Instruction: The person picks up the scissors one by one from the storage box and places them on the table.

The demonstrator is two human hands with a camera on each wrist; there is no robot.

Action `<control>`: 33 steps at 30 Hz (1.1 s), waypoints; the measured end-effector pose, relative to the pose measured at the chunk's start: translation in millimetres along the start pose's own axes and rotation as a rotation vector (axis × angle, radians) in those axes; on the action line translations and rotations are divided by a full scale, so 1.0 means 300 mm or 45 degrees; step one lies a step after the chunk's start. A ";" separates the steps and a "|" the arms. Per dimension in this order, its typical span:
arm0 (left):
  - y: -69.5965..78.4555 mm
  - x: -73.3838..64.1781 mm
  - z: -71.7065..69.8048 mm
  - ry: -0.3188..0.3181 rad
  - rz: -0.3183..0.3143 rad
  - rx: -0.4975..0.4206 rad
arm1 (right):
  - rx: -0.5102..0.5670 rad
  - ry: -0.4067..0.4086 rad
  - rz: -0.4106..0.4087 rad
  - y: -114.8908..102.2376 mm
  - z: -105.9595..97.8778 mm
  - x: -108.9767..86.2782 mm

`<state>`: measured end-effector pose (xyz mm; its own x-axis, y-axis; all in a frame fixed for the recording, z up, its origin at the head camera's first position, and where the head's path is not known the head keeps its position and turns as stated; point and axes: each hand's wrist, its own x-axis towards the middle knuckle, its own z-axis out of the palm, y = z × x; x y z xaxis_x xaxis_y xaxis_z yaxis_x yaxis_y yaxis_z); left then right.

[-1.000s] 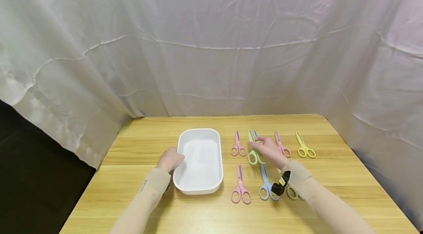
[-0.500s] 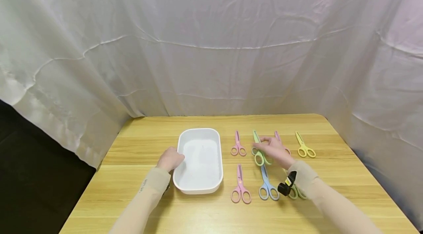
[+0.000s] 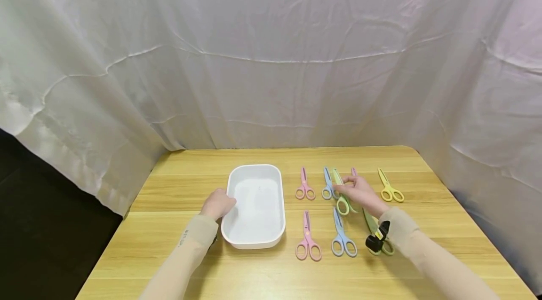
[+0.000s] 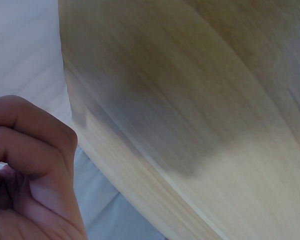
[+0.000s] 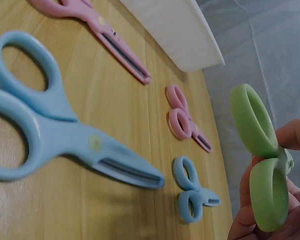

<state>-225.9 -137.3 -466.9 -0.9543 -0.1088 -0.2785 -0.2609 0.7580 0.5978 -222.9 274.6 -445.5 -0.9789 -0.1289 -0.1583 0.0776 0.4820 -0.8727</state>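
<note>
My right hand [image 3: 360, 192] pinches a pair of light green scissors [image 3: 343, 206] between thumb and fingers. In the right wrist view their green handle loops [image 5: 269, 195] are raised above the table, and the fingers cover part of the blades. Just left of them lie small blue scissors [image 3: 328, 192]; pink scissors [image 3: 354, 171] are mostly hidden behind the hand. My left hand [image 3: 218, 204] grips the left rim of a white rectangular container [image 3: 254, 246] with nothing in it. Curled fingers show in the left wrist view, where the container's rim cannot be made out.
On the wooden table [image 3: 178, 182] lie more scissors: small pink [image 3: 305, 191] and yellow [image 3: 391, 193] at the back, larger pink [image 3: 308, 243] and blue [image 3: 342, 239] in front. Dull green scissors [image 3: 370, 221] are partly covered by the right wrist. A pale curtain [image 3: 271, 79] surrounds the table.
My right hand has moved right with the light green scissors, from over the small blue scissors to their right side, uncovering them. The left hand and container have stayed in place.
</note>
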 end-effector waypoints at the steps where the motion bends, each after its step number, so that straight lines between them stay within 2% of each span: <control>1: 0.000 0.000 0.000 0.000 0.001 0.002 | 0.008 -0.007 -0.009 0.003 -0.004 0.000; 10: 0.001 -0.004 0.000 -0.004 0.009 0.006 | -0.024 0.011 -0.030 0.032 -0.033 -0.009; 19: 0.000 -0.004 -0.002 -0.012 -0.001 -0.009 | -0.171 0.049 -0.009 0.066 -0.076 -0.026; 28: 0.004 -0.006 -0.002 -0.020 -0.004 -0.008 | -0.218 0.046 -0.016 0.086 -0.106 -0.046; 33: 0.001 -0.002 0.001 -0.017 0.004 -0.001 | -0.308 0.071 -0.012 0.106 -0.128 -0.060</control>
<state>-225.3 -136.9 -466.8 -0.9530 -0.0981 -0.2867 -0.2582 0.7579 0.5991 -210.2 325.5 -452.6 -0.9889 -0.0891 -0.1191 0.0280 0.6752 -0.7371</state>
